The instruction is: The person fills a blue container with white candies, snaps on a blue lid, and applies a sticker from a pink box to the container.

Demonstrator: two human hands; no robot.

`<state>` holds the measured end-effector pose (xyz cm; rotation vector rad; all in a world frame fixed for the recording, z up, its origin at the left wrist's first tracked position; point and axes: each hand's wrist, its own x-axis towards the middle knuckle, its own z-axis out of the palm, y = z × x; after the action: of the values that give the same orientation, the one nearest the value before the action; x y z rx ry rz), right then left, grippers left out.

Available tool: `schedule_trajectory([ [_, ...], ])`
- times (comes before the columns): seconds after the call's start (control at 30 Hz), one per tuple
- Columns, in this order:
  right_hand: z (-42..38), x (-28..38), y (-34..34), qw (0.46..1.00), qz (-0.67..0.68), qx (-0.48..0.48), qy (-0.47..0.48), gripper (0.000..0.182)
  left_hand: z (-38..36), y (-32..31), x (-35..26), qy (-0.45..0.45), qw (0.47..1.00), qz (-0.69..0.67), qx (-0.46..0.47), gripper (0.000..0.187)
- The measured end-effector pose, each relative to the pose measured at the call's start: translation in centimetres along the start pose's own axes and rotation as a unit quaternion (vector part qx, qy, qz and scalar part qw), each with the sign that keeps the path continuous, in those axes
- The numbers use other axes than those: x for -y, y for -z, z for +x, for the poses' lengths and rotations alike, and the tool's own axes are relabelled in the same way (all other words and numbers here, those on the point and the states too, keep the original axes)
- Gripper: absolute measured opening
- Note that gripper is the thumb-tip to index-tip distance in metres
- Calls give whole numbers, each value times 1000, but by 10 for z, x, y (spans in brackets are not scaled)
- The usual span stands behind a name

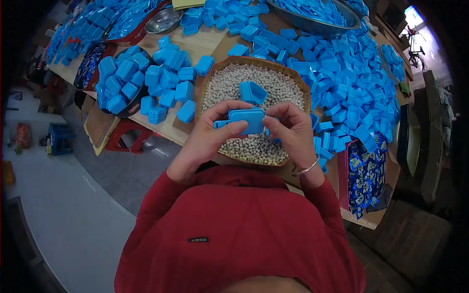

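Note:
My left hand (pixel 218 124) grips a small blue plastic case (pixel 246 120), its thumb on the flat face and its fingers behind. At the case's right edge, my right hand (pixel 291 128) has thumb and forefinger pressed together; whether they pinch the case or something small is too fine to tell. Some blue plastic shows behind its fingers. Both hands are over a square tray (pixel 306 88) filled with small pale pellets (pixel 222 80). An open blue case (pixel 252 93) lies on the pellets just beyond my hands.
Closed blue cases (pixel 168 78) lie left of the tray, some in a dark bowl (pixel 128 110). Open blue cases (pixel 342 78) are heaped at the right. A box of blue packets (pixel 366 171) stands at the right edge. Metal bowls (pixel 163 20) sit at the back.

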<state>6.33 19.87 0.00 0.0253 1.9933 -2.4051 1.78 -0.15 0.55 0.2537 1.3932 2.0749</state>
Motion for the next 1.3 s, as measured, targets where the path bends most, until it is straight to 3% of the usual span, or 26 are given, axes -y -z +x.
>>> schedule_trajectory([
  [0.07,0,-3,1,1000,-9,4,-6,18,0,0,0,-7,1000,4,4,36],
  [0.17,2,-14,-6,997,3,-5,75,26,0,0,3,-35,999,-9,14,36],
  [0.4,3,-3,-12,999,5,35,12,47,2,-5,27,-99,992,-80,-14,38],
  [0.5,3,-6,-10,999,-16,40,22,47,2,-5,20,-173,973,151,-19,36],
  [0.6,3,-7,-9,999,-9,47,-8,45,-1,2,21,-155,968,195,-31,34],
  [0.9,3,-10,-15,998,18,63,25,40,-3,-1,27,-263,929,260,-32,36],
  [1.07,1,-12,-21,999,-10,21,36,53,-1,2,26,-168,982,85,-10,51],
  [1.1,1,-13,-21,991,-100,3,87,56,0,4,21,-139,989,45,3,55],
  [1.17,2,-16,-21,942,-276,-36,187,60,-2,10,10,-174,948,265,23,62],
  [1.23,5,-20,-29,927,-287,-35,240,59,2,8,9,-209,878,430,25,59],
  [1.3,10,-20,-35,919,-279,-42,277,56,9,0,10,-217,896,388,-3,52],
])
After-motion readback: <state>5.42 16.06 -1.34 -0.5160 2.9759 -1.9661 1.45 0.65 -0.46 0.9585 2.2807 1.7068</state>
